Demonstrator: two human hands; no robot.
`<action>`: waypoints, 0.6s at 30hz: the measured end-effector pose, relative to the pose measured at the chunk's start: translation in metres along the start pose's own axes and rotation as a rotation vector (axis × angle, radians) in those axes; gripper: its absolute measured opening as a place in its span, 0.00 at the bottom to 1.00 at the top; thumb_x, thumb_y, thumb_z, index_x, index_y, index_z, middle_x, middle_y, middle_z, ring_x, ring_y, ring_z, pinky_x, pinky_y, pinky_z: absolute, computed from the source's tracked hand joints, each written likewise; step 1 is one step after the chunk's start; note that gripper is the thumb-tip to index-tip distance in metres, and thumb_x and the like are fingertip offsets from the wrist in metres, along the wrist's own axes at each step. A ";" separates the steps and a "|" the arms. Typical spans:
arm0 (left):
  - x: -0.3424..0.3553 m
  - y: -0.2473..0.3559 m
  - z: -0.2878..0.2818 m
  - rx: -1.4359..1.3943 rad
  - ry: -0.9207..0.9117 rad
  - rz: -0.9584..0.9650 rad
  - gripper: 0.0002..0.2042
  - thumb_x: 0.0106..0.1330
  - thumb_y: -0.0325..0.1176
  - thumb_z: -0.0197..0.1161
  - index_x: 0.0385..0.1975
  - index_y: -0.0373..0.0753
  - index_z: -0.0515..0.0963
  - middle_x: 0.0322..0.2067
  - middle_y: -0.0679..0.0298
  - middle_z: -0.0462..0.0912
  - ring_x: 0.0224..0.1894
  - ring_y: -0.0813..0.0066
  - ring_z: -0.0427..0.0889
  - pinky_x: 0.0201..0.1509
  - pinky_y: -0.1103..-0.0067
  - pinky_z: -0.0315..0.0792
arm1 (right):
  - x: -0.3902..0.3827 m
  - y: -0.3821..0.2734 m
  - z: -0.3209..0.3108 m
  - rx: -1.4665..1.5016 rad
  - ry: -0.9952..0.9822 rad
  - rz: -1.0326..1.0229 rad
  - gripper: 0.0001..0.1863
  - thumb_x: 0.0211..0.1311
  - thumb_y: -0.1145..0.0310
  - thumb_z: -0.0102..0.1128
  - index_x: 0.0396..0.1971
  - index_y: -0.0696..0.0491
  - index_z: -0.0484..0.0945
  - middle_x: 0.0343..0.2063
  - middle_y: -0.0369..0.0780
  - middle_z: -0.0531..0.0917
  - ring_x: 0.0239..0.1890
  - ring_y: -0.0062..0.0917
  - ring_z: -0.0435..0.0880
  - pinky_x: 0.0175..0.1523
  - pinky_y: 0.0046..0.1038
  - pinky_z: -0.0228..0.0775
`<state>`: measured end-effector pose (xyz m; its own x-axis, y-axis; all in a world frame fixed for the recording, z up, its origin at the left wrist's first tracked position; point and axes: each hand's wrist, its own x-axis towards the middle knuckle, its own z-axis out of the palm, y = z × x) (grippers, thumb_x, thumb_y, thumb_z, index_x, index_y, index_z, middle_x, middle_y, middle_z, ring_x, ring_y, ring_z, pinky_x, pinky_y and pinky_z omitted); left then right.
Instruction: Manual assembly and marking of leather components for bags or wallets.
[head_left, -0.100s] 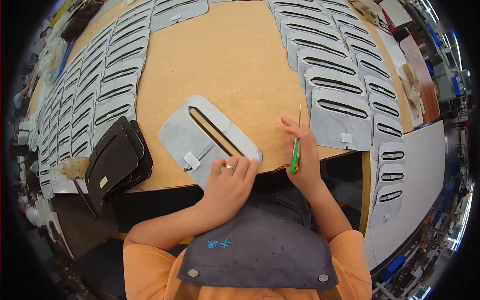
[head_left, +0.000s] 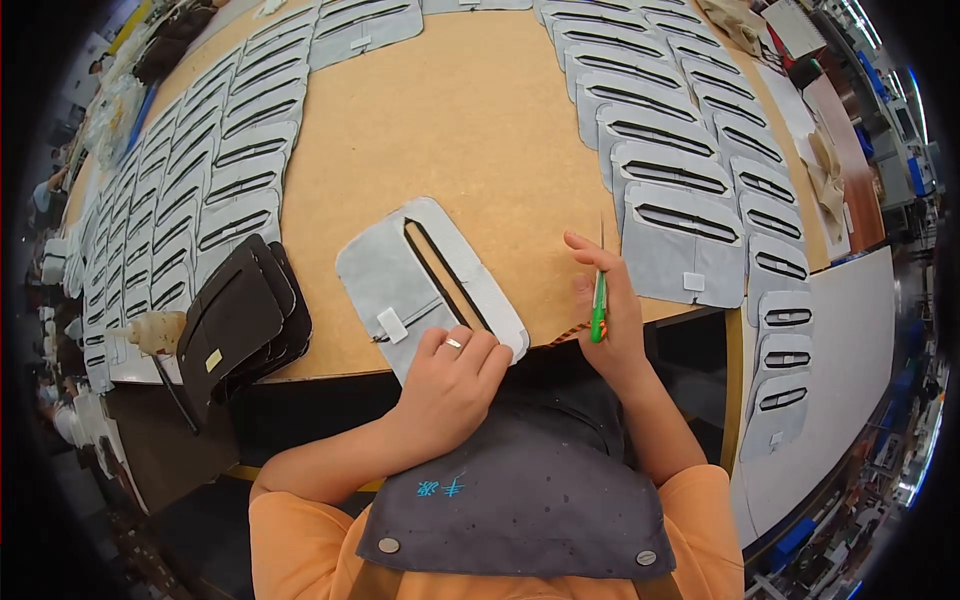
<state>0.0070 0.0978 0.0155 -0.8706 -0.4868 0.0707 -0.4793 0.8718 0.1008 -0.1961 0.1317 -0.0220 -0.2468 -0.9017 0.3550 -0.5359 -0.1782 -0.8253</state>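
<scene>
A grey panel (head_left: pixel 385 265) with rounded corners lies tilted at the table's near edge. It has a long black-edged slot, through which the tan tabletop shows, and a small white tag (head_left: pixel 392 325). My left hand (head_left: pixel 450 380), a ring on one finger, grips the panel's near edge with curled fingers; its thumb is hidden. To the right, my right hand (head_left: pixel 618 310) is closed round a thin pointed tool with a green handle (head_left: pixel 599 305), its slim metal point upward. The index finger stays partly raised. An orange-and-black cord (head_left: pixel 572 333) shows beside that hand.
Overlapping rows of similar slotted grey panels cover the table's left (head_left: pixel 240 185) and right (head_left: pixel 685 245) sides. Dark brown panels (head_left: pixel 235 320) are stacked at the near left edge, by a yellowish bottle (head_left: pixel 155 332). A white side surface (head_left: pixel 835 370) adjoins at right.
The grey panel has turned clockwise and shifted slightly right under my left hand, which has moved a little toward me. My right hand keeps hold of the green-handled tool, almost in place.
</scene>
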 end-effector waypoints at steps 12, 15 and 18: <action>-0.026 -0.059 -0.041 -1.302 1.000 -0.511 0.02 0.69 0.26 0.52 0.37 0.38 0.67 0.28 0.75 0.66 0.29 0.91 0.62 0.34 0.91 0.58 | 0.058 -0.015 0.029 0.940 -0.191 0.517 0.13 0.67 0.66 0.51 0.44 0.59 0.72 0.33 0.38 0.80 0.34 0.20 0.79 0.43 0.21 0.71; -0.036 -0.071 -0.019 -1.258 1.032 -0.580 0.01 0.69 0.26 0.51 0.35 0.38 0.67 0.26 0.75 0.65 0.29 0.91 0.61 0.34 0.91 0.58 | 0.058 -0.016 0.035 0.840 -0.112 0.369 0.07 0.64 0.71 0.54 0.39 0.59 0.74 0.28 0.35 0.79 0.31 0.17 0.78 0.39 0.17 0.69; -0.039 -0.079 -0.009 -1.149 1.029 -0.588 0.02 0.70 0.27 0.51 0.34 0.39 0.67 0.26 0.75 0.64 0.28 0.91 0.60 0.33 0.91 0.58 | 0.062 -0.014 0.041 0.616 -0.096 0.249 0.06 0.65 0.72 0.55 0.35 0.59 0.75 0.27 0.34 0.78 0.30 0.15 0.77 0.38 0.16 0.68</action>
<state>0.0793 0.0474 0.0142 0.0475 -0.9530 0.2993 0.0394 0.3012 0.9527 -0.1712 0.0623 -0.0063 -0.2154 -0.9709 0.1047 0.0933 -0.1272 -0.9875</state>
